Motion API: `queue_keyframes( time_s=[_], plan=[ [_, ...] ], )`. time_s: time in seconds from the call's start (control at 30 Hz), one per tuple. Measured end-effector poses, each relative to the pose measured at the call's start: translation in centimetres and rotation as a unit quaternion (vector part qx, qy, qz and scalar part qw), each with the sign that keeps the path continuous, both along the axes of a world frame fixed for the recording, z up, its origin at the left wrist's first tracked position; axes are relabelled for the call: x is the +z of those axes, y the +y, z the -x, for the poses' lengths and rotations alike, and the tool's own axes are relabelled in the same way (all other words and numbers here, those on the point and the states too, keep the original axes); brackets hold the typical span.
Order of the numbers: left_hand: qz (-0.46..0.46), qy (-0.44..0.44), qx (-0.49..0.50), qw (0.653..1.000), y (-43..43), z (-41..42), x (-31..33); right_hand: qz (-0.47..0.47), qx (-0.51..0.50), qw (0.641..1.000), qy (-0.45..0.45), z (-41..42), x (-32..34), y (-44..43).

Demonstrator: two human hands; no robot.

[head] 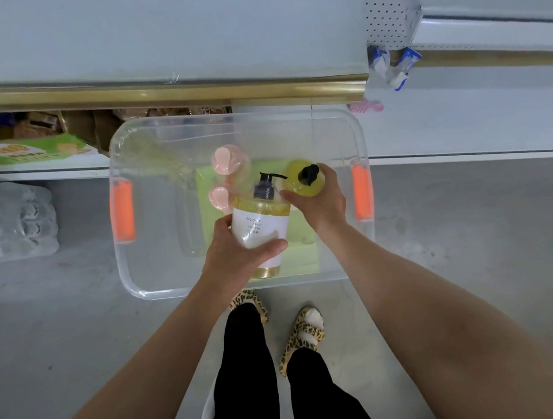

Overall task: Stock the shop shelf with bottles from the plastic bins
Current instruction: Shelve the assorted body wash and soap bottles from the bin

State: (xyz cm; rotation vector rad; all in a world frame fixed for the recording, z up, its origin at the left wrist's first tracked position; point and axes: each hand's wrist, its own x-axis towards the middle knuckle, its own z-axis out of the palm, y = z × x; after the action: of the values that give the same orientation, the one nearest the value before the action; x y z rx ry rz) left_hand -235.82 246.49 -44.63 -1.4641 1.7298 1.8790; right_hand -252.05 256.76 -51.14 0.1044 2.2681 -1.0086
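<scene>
Seen from above, at centre frame: a clear plastic bin [132, 273] with orange side handles, standing on the grey floor [60, 331] just below the grey shop shelf with a gold edge strip [156, 97] that runs across the upper part of the frame.

Left hand [236, 257], grip closed around a clear pump bottle of golden liquid with a white label and a black pump [261, 224]: thumb across the lower label, fingers behind the left side, bottle tilted with its pump toward the shelf, held over the middle of the bin.

Right hand [321, 201], just right of it, grip wrapped around a round yellow bottle with a black cap [303, 181]: fingers curled about its body, cap showing above the hand, bottle close beside the pump of the first.

Inside the bin, left of centre: two pale pink-capped bottles [226, 160], upright, on a light green sheet [303, 257].

At the left edge of the frame, shrink-wrapped packs of clear bottles [9, 218] below a lower shelf.

At the bottom centre, black trouser legs and leopard-print slippers [301, 338].
</scene>
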Motion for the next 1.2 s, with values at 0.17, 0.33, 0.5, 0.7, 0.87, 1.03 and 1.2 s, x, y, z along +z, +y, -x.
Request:
queue_keyframes(
  time_s=[0.17, 0.33, 0.5, 0.7, 0.87, 1.03, 1.2],
  plan=[
    [-0.003, 0.028, 0.029, 0.999, 1.3, -0.1, 3.5, 0.084, -0.078, 0.993, -0.026, -0.6, 3.0, 1.2],
    [0.016, 0.063, 0.095, 0.993, 3.3, -1.1, 8.4, 0.2, -0.098, 0.969, -0.104, -0.2, 8.4, 2.5],
    [0.008, 0.126, 0.191, 0.973, 4.8, -0.9, 14.7, 0.371, -0.106, 0.886, -0.259, 0.5, 15.2, 4.5],
    [0.011, 0.229, 0.204, 0.952, 5.8, 0.0, 22.0, 0.452, -0.082, 0.847, -0.269, 0.6, 22.7, 5.1],
    [0.039, 0.282, 0.208, 0.936, 5.0, 1.1, 27.4, 0.506, -0.094, 0.811, -0.277, 1.9, 28.1, 4.9],
    [0.096, 0.307, 0.174, 0.931, 2.8, 2.8, 31.2, 0.536, -0.04, 0.792, -0.29, 3.1, 34.6, 3.5],
    [0.116, 0.359, 0.134, 0.916, 0.4, 5.0, 35.1, 0.538, 0.013, 0.812, -0.227, 4.3, 40.1, 1.9]
  ],
)
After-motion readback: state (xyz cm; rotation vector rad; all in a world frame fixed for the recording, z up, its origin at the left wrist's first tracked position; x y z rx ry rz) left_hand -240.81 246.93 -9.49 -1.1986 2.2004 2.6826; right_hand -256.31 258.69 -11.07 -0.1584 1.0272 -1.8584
